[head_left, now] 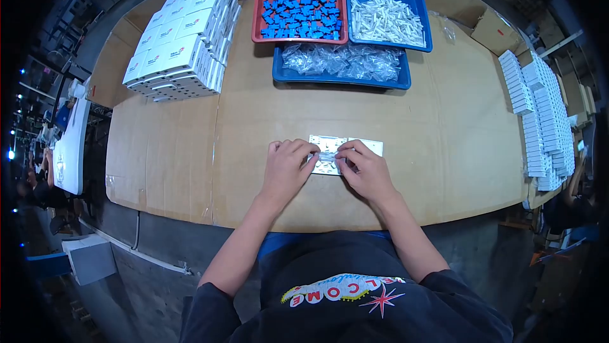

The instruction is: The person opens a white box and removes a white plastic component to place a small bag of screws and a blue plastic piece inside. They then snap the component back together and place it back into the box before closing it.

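A white flat carton [371, 146] lies on the cardboard-covered table [254, 121] near its front edge. On it rests a small clear plastic bag [328, 158] with small white parts inside. My left hand [287, 166] pinches the bag's left end and my right hand [366, 170] pinches its right end. Both hands rest on the carton, fingertips almost meeting over the bag. Most of the carton's lower part is hidden under my fingers.
A red tray of blue parts [299, 1], a blue tray of white parts [387, 18] and a blue tray of clear bags [342, 64] stand at the back. Stacked white boxes [181, 41] sit at back left. Rows of white cartons [539, 114] line the right edge.
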Available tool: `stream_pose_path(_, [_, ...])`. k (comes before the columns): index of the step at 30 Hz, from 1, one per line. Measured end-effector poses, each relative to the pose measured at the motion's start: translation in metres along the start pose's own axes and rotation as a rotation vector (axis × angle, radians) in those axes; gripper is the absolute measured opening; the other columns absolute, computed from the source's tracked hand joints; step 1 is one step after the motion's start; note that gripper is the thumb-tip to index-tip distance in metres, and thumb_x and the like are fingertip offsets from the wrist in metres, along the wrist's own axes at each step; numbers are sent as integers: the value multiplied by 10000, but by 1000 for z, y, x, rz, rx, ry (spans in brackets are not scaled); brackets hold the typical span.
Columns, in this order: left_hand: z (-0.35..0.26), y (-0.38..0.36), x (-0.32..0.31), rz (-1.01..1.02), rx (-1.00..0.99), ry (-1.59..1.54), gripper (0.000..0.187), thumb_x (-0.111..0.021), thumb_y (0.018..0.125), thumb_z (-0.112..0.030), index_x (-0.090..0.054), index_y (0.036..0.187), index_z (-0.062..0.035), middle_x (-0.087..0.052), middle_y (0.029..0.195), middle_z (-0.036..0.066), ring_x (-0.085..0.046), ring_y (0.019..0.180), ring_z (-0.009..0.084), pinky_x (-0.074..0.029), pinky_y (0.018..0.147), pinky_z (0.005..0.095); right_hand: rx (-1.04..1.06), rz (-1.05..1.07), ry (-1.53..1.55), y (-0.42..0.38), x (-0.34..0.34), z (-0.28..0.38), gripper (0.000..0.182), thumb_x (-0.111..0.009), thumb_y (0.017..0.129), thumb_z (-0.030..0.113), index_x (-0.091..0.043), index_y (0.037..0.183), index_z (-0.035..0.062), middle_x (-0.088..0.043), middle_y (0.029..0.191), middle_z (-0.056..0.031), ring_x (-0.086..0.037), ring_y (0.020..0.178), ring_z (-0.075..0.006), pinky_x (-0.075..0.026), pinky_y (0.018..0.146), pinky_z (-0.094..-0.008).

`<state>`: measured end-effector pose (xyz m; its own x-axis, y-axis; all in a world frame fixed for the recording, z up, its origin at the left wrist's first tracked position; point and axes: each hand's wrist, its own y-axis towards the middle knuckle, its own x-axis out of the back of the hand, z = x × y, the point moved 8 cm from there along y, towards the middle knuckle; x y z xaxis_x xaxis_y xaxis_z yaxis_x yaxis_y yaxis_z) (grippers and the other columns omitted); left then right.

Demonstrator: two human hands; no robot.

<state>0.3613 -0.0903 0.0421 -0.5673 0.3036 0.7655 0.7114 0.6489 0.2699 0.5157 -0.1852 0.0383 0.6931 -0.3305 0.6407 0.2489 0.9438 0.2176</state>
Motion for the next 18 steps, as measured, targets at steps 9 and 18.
stream_pose_path(9, [-2, -1, -1, 18, -95, -6, 142, -785, 889, -193, -757, 991, -99, -694, 1017, 24, -629, 953, 226, -419, 922, 395, -96, 14, -87, 5, -4, -1, 93, -748, 910, 134, -743, 952, 51, -717, 1031, -45, -702, 763, -222, -556, 683, -335])
stream_pose_path(18, [-6, -12, 4, 67, -226, -30, 320, -847, 836, -303, -758, 1060, -93, -705, 1155, 30, -614, 1078, 241, -425, 986, 410, 106, 89, -253, 6, 1, 11, 124, -739, 888, 156, -749, 936, 42, -725, 1058, -37, -723, 862, -244, -580, 721, -371])
